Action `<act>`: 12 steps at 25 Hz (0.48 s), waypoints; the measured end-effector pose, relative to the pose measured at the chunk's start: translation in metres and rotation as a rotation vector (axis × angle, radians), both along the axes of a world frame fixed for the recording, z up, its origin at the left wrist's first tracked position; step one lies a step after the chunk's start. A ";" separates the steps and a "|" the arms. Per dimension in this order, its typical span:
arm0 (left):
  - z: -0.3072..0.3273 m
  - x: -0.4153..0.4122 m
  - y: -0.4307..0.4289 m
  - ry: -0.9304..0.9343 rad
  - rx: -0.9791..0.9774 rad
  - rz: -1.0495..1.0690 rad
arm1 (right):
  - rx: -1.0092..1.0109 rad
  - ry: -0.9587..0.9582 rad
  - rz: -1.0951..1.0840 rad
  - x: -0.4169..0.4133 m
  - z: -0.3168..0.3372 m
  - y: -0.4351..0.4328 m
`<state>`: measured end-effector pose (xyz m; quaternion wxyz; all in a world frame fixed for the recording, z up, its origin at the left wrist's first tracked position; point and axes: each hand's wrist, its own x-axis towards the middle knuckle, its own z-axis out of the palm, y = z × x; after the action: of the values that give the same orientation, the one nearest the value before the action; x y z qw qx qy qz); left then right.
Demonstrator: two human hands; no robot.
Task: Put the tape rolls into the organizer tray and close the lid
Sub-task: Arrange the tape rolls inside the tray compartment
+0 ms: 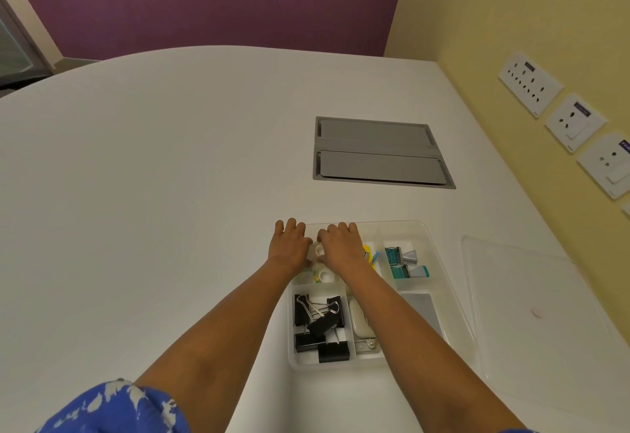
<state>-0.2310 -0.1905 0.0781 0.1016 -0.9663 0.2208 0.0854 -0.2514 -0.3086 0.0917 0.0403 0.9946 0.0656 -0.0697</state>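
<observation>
A clear plastic organizer tray [439,262] lies on the white table, open. Both hands are over its far left compartment. My left hand [289,245] and my right hand [341,245] are knuckles up, fingers curled, with a small clear tape roll [317,251] pinched between them. Two more tape rolls [324,275] lie in the same compartment just below the hands. The clear lid [531,296] lies flat on the table to the right of the tray.
Other compartments hold black binder clips [320,323], a white stapler-like item [361,320], teal glue tubes [405,263], yellow and blue clips [370,255] and a grey pad [421,310]. A grey cable hatch [378,153] is set into the table behind. Wall sockets [572,122] are at right.
</observation>
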 end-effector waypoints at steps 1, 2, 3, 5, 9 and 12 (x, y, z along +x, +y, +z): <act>0.001 -0.001 0.000 0.001 -0.003 0.004 | 0.039 -0.008 -0.014 -0.001 0.000 -0.002; 0.001 -0.002 0.000 0.003 -0.015 0.011 | 0.081 -0.020 -0.027 -0.001 0.001 -0.004; 0.002 -0.003 0.000 0.005 -0.033 0.021 | 0.120 -0.028 -0.038 -0.003 0.001 -0.007; 0.003 -0.006 -0.001 0.017 -0.058 0.031 | 0.156 -0.013 -0.032 -0.007 0.002 -0.010; 0.002 -0.013 0.000 0.037 -0.015 0.036 | 0.142 0.070 0.029 -0.018 0.000 -0.010; -0.003 -0.016 0.000 0.023 -0.004 0.045 | 0.108 0.081 0.050 -0.023 -0.001 -0.009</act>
<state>-0.2471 -0.1907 0.0752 0.0951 -0.9701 0.2004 0.0985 -0.2740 -0.3176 0.0910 -0.0146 0.9897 0.0957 -0.1052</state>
